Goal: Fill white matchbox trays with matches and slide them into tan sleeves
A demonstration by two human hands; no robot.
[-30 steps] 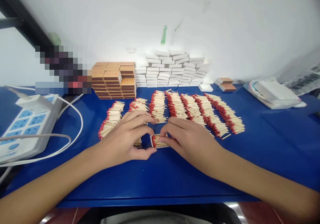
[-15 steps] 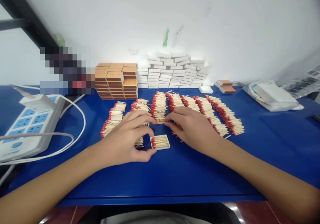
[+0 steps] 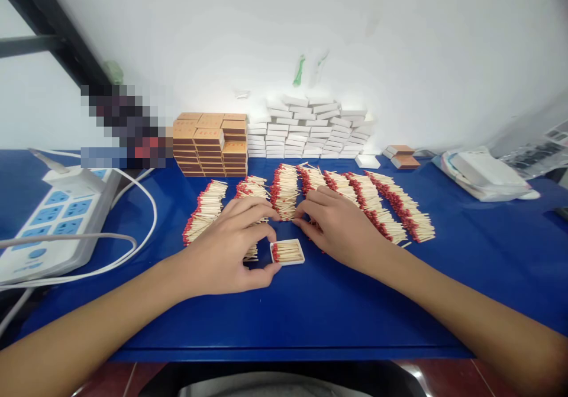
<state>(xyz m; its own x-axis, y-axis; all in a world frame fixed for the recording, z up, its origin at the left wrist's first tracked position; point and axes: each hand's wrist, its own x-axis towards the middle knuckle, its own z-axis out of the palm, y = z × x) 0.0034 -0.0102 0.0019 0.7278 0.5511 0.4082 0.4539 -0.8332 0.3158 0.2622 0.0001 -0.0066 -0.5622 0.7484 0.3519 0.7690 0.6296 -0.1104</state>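
Note:
My left hand (image 3: 242,240) curves its thumb and forefinger around the left end of a small white matchbox tray (image 3: 303,258). Red-headed matches (image 3: 287,250) lie side by side in the tray, heads to the left. Just beyond, my right hand (image 3: 339,222) pinches thumb and forefinger together at the near end of a match pile (image 3: 284,190), by the plain end of a match there. What exactly is between those fingertips is partly hidden. More rows of matches (image 3: 205,210) run left and right, some covered by my hands.
Brown matchboxes (image 3: 210,142) are stacked at the back left, next to a heap of white trays (image 3: 306,128). Two boxes (image 3: 403,157) sit right of it. A power strip (image 3: 57,225) with looping white cables is on the left, plastic packets (image 3: 483,175) on the right.
Both hands keep nearly the same pose, the left still at the tray and the right at the match pile. The whole view has shifted slightly.

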